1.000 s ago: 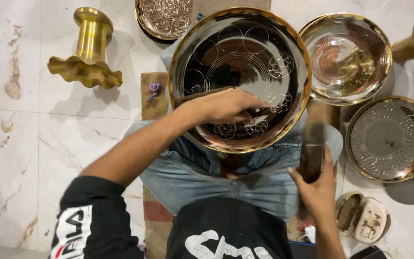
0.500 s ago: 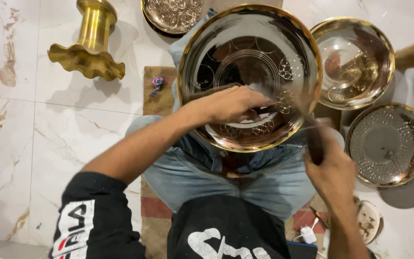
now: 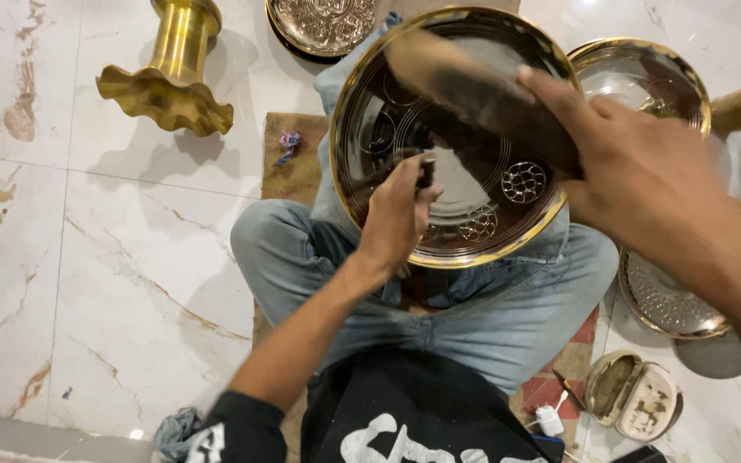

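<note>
A large round brass plate (image 3: 473, 258) with engraved circle patterns rests tilted on my lap, over my crossed legs in jeans. My left hand (image 3: 394, 219) is shut on a small dark punch-like tool (image 3: 426, 171), its tip set against the plate's inner face. My right hand (image 3: 636, 176) is raised over the plate's right side. It grips a dark wooden club (image 3: 473, 86), which is blurred and points up-left across the plate.
On the marble floor are a brass fluted stand (image 3: 173, 73) at the upper left and an engraved plate (image 3: 323, 21) at the top. A shiny bowl (image 3: 645, 77) and another engraved plate (image 3: 662, 300) lie right. An open small tin (image 3: 632, 399) sits lower right.
My right hand has swung up from beside my right knee to above the plate, carrying the club. My left hand has turned from lying across the plate to holding the tool upright.
</note>
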`<state>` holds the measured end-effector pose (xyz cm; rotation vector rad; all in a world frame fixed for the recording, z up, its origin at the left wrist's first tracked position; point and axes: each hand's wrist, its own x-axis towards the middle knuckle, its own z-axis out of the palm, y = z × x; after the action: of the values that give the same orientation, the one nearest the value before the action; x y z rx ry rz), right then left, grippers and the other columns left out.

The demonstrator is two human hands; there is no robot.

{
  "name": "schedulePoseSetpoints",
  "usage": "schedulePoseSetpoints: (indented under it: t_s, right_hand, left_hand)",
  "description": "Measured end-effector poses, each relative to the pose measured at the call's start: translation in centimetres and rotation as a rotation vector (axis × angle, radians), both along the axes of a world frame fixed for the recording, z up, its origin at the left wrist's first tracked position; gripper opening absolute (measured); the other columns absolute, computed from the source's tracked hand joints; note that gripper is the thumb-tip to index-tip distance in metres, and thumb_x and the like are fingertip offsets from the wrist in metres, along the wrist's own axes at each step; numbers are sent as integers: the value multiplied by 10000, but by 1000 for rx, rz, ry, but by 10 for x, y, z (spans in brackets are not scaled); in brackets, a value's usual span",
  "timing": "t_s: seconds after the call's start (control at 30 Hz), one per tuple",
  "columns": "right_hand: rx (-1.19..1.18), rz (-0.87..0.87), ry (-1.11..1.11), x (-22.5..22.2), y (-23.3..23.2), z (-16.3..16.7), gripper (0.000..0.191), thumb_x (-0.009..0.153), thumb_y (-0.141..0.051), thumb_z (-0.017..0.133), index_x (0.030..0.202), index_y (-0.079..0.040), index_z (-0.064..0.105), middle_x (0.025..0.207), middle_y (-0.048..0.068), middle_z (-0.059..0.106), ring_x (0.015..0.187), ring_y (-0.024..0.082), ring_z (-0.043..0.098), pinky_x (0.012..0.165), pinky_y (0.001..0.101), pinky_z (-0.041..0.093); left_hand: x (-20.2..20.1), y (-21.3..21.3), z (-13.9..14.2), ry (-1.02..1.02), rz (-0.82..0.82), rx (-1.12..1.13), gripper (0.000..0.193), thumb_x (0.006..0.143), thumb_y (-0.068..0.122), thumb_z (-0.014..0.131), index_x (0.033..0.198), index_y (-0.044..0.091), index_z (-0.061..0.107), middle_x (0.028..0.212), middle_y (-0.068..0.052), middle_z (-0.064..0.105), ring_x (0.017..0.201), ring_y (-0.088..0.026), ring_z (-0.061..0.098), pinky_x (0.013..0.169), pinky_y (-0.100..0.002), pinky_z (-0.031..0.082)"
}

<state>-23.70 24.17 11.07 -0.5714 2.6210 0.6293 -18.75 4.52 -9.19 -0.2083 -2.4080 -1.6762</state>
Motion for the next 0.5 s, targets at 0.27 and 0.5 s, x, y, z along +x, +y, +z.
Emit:
schedulePoseSetpoints:
  t_s: [0.27, 0.5]
  right_hand:
    - [231, 490, 130, 3, -41, 9, 963, 852, -166, 580, 1679, -383, 137, 966, 96, 639, 701, 203, 655, 639, 296, 589]
    - [-61, 548, 255, 17, -21, -11, 824, 927, -206, 579, 1675, -333, 257, 1017, 108, 662, 757, 246, 685, 685, 361, 615]
  left_hand:
    - [23, 22, 2, -146, 326, 57, 205, 985, 63, 687, 1074, -37, 532, 913, -189, 671, 831, -370, 682, 757, -452, 530]
    - [32, 24, 4, -128, 311, 97, 326, 992, 93, 642, 1211, -83, 477, 998, -205, 666, 900, -372, 679, 813, -472, 516]
